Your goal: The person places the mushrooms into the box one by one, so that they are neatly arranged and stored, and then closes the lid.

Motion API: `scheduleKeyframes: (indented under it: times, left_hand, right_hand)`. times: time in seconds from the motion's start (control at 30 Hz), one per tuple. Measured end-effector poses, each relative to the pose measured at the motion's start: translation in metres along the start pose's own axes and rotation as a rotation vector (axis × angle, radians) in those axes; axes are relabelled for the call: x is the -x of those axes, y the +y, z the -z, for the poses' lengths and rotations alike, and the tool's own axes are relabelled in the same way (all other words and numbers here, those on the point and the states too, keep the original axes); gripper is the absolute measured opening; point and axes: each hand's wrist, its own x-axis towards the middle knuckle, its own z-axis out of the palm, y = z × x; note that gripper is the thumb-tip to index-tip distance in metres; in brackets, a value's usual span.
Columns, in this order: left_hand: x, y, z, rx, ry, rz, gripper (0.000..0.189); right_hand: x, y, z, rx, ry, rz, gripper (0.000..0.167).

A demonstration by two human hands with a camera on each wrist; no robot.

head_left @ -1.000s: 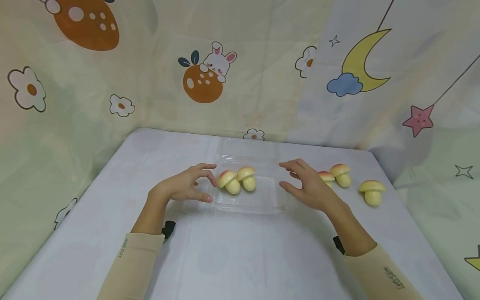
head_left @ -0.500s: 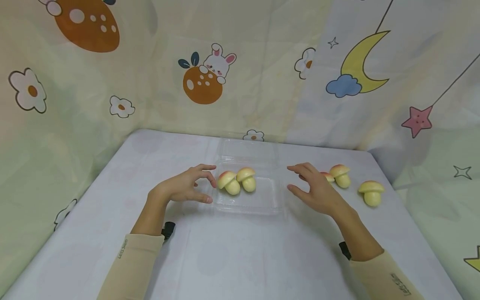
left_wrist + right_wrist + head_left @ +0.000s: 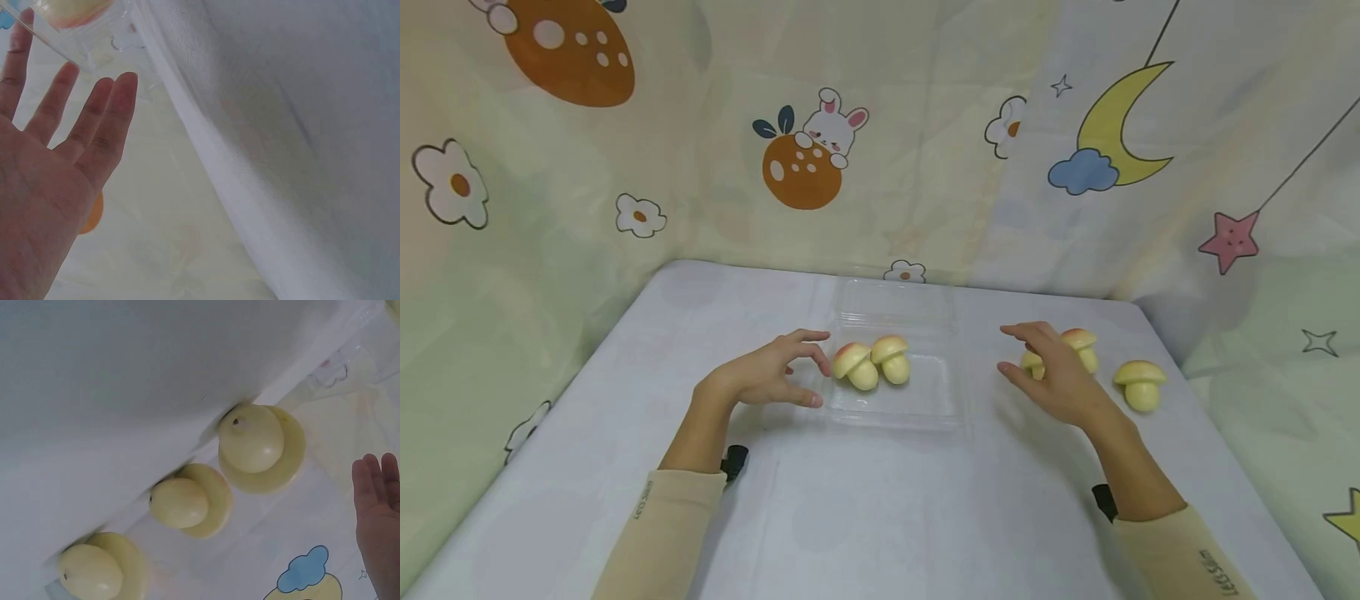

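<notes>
Left hand [image 3: 767,369]: fingers spread, thumb apart, at nine o'clock of the clear box [image 3: 931,395]; contact unclear. Right hand [image 3: 1060,379]: fingers close together, thumb apart, holding nothing, out at three. Box looks thin, likely light, flexible; grip by opposite side walls. Inside, toward nine, a first mushroom [image 3: 862,377] and a second mushroom [image 3: 891,360] side by side. Off the right hand: near mushroom [image 3: 1032,364] at ten, far mushroom [image 3: 1082,343] at one, outer mushroom [image 3: 1141,392] at three. All creamy yellow, glossy, some red-blushed; probably light, slick, best pinched round the stem.
</notes>
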Motion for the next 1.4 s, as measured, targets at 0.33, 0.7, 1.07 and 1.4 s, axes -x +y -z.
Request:
scheduleKeyframes:
  times: [0.33, 0.7, 1.07, 1.4]
  left_hand:
    - [0.000, 0.000, 0.000, 0.007, -0.003, 0.004, 0.043]
    - [0.000, 0.001, 0.000, 0.008, -0.007, -0.001, 0.043]
    - [0.000, -0.002, 0.001, -0.011, -0.003, -0.012, 0.044]
    - [0.000, -0.003, 0.001, -0.012, -0.005, -0.019, 0.045]
  right_hand:
    - [0.006, 0.014, 0.006, 0.018, 0.033, -0.011, 0.050]
    - [0.013, 0.021, 0.013, 0.038, 0.030, -0.044, 0.050]
    - [0.017, 0.034, 0.013, 0.042, 0.031, -0.049, 0.050]
    - [0.023, 0.043, 0.017, 0.050, -0.041, -0.099, 0.054]
